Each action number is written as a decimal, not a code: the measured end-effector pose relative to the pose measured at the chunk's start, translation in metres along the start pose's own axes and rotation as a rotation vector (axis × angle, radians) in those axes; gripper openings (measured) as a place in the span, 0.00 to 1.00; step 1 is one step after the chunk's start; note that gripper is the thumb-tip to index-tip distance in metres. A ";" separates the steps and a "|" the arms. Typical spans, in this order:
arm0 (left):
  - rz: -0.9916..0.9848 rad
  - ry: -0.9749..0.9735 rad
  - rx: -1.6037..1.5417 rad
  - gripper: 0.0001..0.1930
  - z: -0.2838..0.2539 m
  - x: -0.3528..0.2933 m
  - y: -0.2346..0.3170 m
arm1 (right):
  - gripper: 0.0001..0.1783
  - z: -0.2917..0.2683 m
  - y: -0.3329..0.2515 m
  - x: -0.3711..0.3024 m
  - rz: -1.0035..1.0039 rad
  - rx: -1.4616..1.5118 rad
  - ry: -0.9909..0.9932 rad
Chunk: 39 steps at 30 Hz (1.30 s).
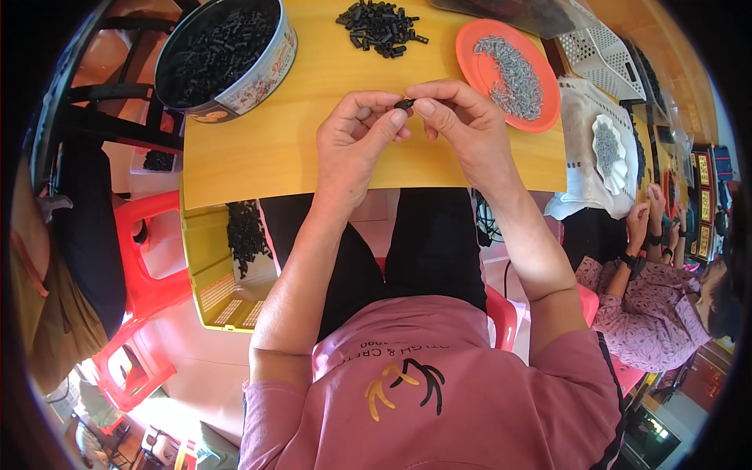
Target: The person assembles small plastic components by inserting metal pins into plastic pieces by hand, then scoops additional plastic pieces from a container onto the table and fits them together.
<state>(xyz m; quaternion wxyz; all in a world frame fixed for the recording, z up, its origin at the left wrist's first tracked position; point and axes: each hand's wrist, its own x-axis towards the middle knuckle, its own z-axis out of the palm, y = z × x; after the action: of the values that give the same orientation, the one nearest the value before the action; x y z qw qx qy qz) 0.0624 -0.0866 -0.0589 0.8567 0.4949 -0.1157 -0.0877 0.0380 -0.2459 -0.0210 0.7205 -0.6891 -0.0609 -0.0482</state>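
Note:
Over the near part of the yellow table (258, 157), both my hands meet at a small black plastic piece (404, 103). My left hand (356, 137) pinches it between thumb and fingertips from one side. From the other side my right hand (462, 125) closes its thumb and forefinger at the piece's end; whether it also holds a tiny metal part is hidden. Beyond my hands lies a loose pile of small black tubular pieces (380, 27). At the right, an orange-red plate (470, 47) bears many small silvery metal parts (513, 82).
A round tin (270, 78) full of black pieces stands at the left. Below the table edge sits a yellow crate (205, 290) with more black pieces. To the right are a white perforated basket (603, 63), a cloth with a white dish (607, 160), and a co-worker (650, 305).

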 end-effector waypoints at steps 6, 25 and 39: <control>0.012 0.039 0.044 0.08 0.001 -0.001 0.000 | 0.10 -0.003 -0.010 0.000 0.037 -0.112 -0.030; -0.207 -0.120 -0.070 0.10 -0.001 -0.005 0.020 | 0.07 -0.010 -0.020 -0.002 -0.086 -0.343 -0.093; -0.244 -0.163 0.101 0.06 -0.001 -0.010 0.037 | 0.07 -0.019 -0.020 -0.003 -0.227 -0.352 -0.247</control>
<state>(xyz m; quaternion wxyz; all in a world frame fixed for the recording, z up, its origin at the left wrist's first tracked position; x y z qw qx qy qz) 0.0542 -0.0651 -0.0287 0.8016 0.5389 -0.1282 -0.2248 0.0321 -0.2659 -0.0023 0.5663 -0.7935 -0.2162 -0.0544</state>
